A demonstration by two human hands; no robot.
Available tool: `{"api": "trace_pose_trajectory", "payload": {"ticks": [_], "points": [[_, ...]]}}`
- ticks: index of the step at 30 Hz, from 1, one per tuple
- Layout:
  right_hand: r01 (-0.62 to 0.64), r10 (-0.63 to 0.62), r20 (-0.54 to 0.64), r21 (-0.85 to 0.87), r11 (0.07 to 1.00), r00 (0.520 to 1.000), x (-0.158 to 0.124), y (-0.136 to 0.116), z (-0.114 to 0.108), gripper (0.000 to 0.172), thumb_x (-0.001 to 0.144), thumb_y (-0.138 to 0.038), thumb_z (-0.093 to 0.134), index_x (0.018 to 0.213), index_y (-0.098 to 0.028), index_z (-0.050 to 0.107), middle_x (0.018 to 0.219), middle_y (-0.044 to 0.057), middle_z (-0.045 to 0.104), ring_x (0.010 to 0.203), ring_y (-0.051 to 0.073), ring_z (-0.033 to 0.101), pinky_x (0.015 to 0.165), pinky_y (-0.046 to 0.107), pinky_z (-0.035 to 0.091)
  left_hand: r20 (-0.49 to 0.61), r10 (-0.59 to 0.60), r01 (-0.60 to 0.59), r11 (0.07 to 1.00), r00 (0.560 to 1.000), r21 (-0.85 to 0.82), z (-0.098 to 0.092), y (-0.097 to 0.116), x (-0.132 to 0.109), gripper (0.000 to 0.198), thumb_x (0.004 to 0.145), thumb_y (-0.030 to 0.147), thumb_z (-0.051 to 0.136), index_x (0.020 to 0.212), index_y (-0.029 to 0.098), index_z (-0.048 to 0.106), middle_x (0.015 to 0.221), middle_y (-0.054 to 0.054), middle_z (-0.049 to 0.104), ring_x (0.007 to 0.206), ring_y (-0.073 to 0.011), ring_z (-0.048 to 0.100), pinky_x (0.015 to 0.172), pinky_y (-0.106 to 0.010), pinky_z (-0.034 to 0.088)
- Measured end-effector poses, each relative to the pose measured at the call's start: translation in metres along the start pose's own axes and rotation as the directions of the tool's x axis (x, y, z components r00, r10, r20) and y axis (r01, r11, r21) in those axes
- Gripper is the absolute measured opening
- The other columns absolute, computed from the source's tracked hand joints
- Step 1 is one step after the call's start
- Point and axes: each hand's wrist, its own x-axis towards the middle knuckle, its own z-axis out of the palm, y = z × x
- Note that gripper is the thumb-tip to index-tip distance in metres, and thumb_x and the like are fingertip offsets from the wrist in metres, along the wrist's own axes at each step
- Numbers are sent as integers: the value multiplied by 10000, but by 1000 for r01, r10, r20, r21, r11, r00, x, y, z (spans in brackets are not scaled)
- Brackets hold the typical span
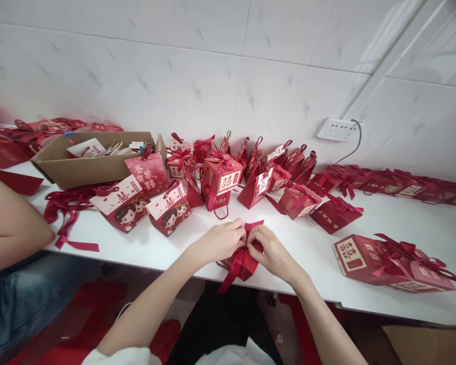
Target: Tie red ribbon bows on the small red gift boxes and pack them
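Observation:
A small red gift box [247,268] sits at the front edge of the white table, with a dark red ribbon [233,271] across its top and one tail hanging over the edge. From the left, my left hand [225,237] pinches the ribbon above the box. Opposite it, my right hand [269,248] also has its fingers closed on the ribbon, and the two hands almost meet. My fingers hide the crossing of the ribbon. Just behind stands a stack of boxes topped by a red box with a bow [223,172].
A cardboard carton [95,172] holding cards stands at the left, beside loose ribbons [66,218]. Another person's arm [13,223] rests at the left edge. Bowed boxes [395,263] lie at the right. A power strip [338,130] is on the wall.

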Motion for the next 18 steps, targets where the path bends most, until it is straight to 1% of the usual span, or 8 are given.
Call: {"api": "trace_pose_trajectory", "payload": {"ticks": [3,5,9,11,13,15,18], "points": [[-17,17,17,-1,1000,1000,1,-4,-2,132,812,-95,482,747,-200,531,849,48,567,805,192,541,756,353,459,-46,-64,63,998,997,-25,6,2,-2,205,908,167,352,861,152,551,934,-51,529,648,-146,546,560,-282,423],[-17,17,6,-28,999,1000,1,-6,0,127,803,-108,493,725,-198,537,834,53,566,798,200,547,746,357,469,-71,-76,74,997,995,-22,8,5,-5,178,902,187,375,891,153,549,959,-57,529,655,-146,546,575,-284,437],[6,-6,-11,-41,999,1000,-2,-3,8,118,790,-145,505,692,-200,543,830,63,577,809,219,572,742,370,489,-104,-26,28,999,994,16,12,14,-11,161,872,241,453,944,162,572,1003,-48,540,745,-151,561,689,-289,476],[34,-34,11,-21,999,999,-3,0,12,166,817,-163,462,675,-204,538,811,71,585,781,220,579,722,378,497,-138,-9,17,998,990,55,14,16,-14,166,860,252,472,923,164,598,1026,-49,558,869,-188,550,798,-333,466],[59,-59,8,-7,998,998,-2,3,15,215,840,-183,416,656,-209,524,773,81,587,737,224,578,692,391,502,-163,-1,14,997,987,80,15,16,-16,165,850,267,492,888,169,619,1065,-43,574,976,-218,508,879,-375,431],[77,-76,-20,6,997,997,-2,5,17,231,843,-202,399,641,-218,508,736,85,585,704,229,574,663,397,505,-158,-2,11,998,987,58,16,15,-17,172,834,304,529,880,174,632,1113,-32,577,1021,-225,474,903,-384,411],[99,-96,-62,44,994,993,-2,6,18,238,845,-234,391,630,-233,492,717,77,581,694,234,570,655,402,508,-120,-24,25,1000,992,0,18,14,-18,208,819,363,563,892,186,642,1155,-24,572,1050,-225,447,927,-378,390]]}}
